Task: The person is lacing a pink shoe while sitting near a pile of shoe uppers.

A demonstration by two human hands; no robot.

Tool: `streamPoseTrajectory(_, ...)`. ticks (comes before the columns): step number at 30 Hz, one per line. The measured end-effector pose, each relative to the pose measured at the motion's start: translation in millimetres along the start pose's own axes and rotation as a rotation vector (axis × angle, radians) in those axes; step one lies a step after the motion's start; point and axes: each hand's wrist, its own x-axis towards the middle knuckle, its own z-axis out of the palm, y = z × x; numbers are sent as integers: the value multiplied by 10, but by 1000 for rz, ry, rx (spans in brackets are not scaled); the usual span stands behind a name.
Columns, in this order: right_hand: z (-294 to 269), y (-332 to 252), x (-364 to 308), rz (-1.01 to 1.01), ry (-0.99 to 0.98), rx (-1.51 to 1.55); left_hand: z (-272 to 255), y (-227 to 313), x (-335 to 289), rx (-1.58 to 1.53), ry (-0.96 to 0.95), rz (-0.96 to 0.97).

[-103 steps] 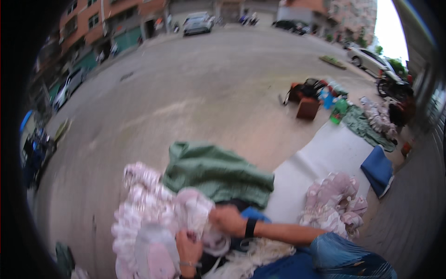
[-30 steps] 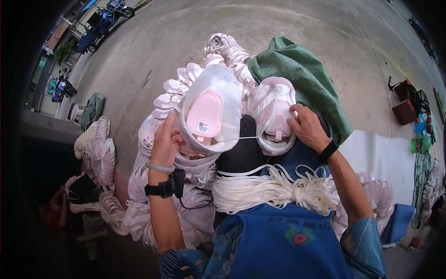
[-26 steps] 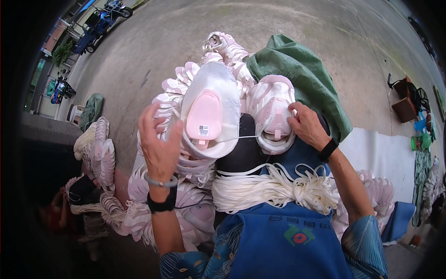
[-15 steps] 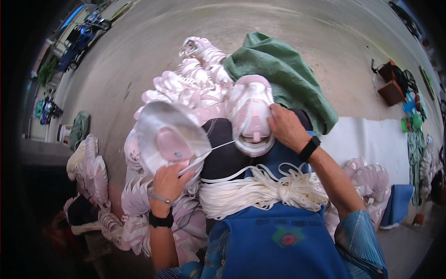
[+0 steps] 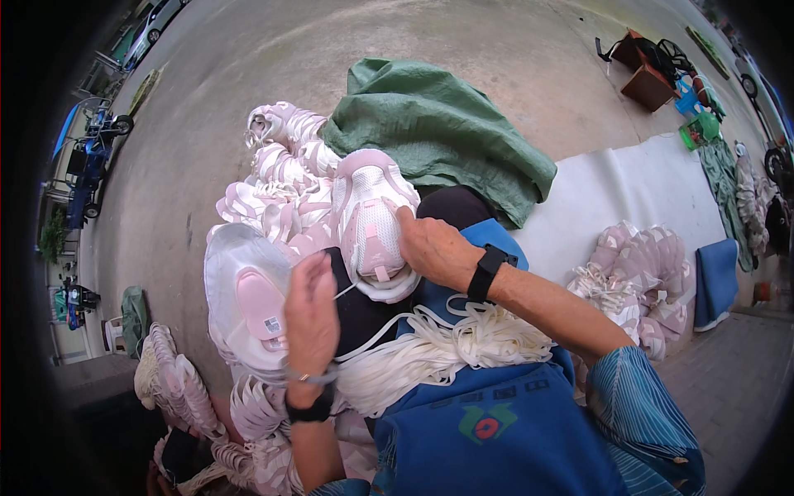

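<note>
On my lap lies a white and pink sneaker upper (image 5: 374, 236) with a mesh front and a pink tongue. My right hand (image 5: 438, 252) grips its right edge, fingertips at the lacing opening. My left hand (image 5: 310, 318) is raised just left of it, fingers pointing up and smeared by motion, so its grip does not show. Behind that hand rests a rounded white piece (image 5: 227, 281) with a pink oval pad (image 5: 260, 306) bearing a small label. A bundle of white shoelaces (image 5: 463, 347) lies across my blue apron (image 5: 504, 438). A strand of lace runs between the upper and my left wrist.
Stacked pink and white uppers (image 5: 285, 161) lie ahead on the left, beside a crumpled green sack (image 5: 438, 124). More uppers (image 5: 637, 281) sit on a white sheet (image 5: 628, 182) at right, near a folded blue cloth (image 5: 716, 285). A brown box (image 5: 649, 87) stands farther off.
My left hand has let go of the rounded white piece and risen rightward. The lace strand, taut before, now hangs lower. The view has turned right; my right hand stays on the upper.
</note>
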Motion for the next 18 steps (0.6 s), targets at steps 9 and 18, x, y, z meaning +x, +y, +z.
streamPoseTrajectory(9,-46,-51,-17,-43,-25,35,760,-486,88,467,-70,181)
streamPoseTrajectory(18,12,36,32,-33,-50,88,959,-548,-59,463,17,196)
